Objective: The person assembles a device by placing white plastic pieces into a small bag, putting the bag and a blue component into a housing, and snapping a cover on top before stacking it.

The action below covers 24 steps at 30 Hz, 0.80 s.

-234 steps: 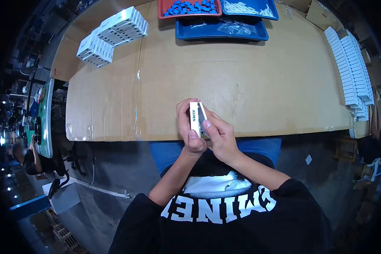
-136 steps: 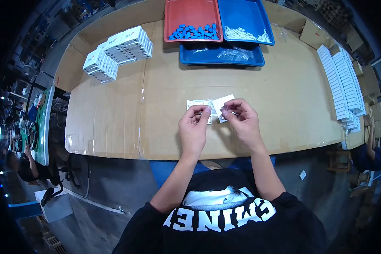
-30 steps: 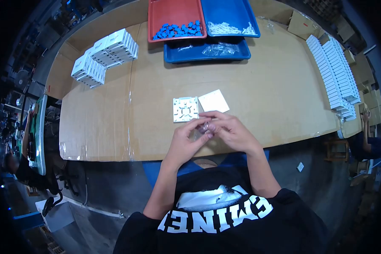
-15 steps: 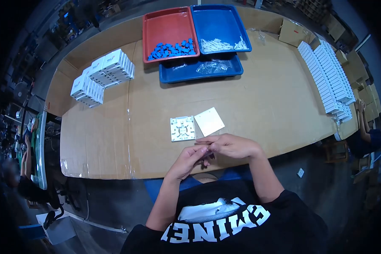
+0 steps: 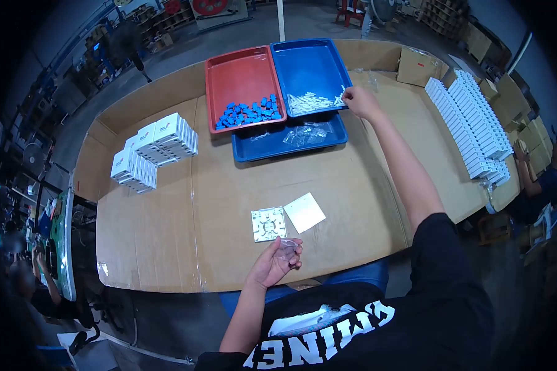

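My left hand point(image 5: 272, 264) is closed on a small clear plastic bag point(image 5: 286, 248), close to the table's front edge. Just beyond it lies an open white plastic box base point(image 5: 268, 224) with a moulded ring inside. Beside that, a flat white cover point(image 5: 304, 213) rests at an angle. My right hand point(image 5: 360, 102) reaches to the right rim of the upper blue tray point(image 5: 306, 59), its fingers pinched together by the small white sticks point(image 5: 312, 102). Whatever is between those fingertips is too small to make out.
A red tray point(image 5: 240, 74) holds blue clips point(image 5: 247, 115). Under both trays, a lower blue tray point(image 5: 254, 149) contains clear bags. Stacked white boxes stand at left point(image 5: 161, 139) and right point(image 5: 470, 123). Cardboard walls point(image 5: 148, 93) edge the table. Other people work at both sides.
My hands have come apart. The right one has moved forward and right to the blue tray, while the left stays near the front edge with the clear bag now showing.
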{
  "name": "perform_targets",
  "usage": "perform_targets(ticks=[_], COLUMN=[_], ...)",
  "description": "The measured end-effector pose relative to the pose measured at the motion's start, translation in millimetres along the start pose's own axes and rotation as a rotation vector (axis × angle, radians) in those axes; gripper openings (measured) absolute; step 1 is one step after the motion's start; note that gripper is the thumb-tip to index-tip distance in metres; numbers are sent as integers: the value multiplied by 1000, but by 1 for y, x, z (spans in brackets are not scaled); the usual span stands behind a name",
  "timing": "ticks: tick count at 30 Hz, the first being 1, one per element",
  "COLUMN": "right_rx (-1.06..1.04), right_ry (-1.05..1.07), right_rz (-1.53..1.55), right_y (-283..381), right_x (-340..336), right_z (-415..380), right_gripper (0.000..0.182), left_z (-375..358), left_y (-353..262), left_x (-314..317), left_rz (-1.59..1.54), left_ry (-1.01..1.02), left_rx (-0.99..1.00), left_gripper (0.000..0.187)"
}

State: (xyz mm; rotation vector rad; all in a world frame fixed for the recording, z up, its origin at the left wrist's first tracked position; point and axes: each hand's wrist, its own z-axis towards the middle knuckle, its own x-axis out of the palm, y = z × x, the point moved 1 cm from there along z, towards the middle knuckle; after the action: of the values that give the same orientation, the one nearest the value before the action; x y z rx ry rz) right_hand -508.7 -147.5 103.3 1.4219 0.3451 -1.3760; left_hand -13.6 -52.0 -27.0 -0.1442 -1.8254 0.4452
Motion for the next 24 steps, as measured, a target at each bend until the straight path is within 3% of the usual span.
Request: perform_targets(ticks=[5,11,21,23,24], right_rx=[-14,45,-47,-160,-160], right_ry=[180,235,255,215,214], right_rz=[-411,-577,-554,-266,-269], right_y=[-3,23,13,1,2], right_x=[16,14,24,24,22], right_z=[37,46,65,70,71], right_gripper=[20,24,25,18,18], left_z=[4,7,8,8,9], left_y=[1,-1,-7,-7,-8], left_x=[-4,-4,2,2,2], left_rz=[-63,-94,-126,-153,-154], left_ry=[1,24,42,66,69], left_rx=[-3,-47,-86,-95,-95], left_gripper=[61,61,58,59,59])
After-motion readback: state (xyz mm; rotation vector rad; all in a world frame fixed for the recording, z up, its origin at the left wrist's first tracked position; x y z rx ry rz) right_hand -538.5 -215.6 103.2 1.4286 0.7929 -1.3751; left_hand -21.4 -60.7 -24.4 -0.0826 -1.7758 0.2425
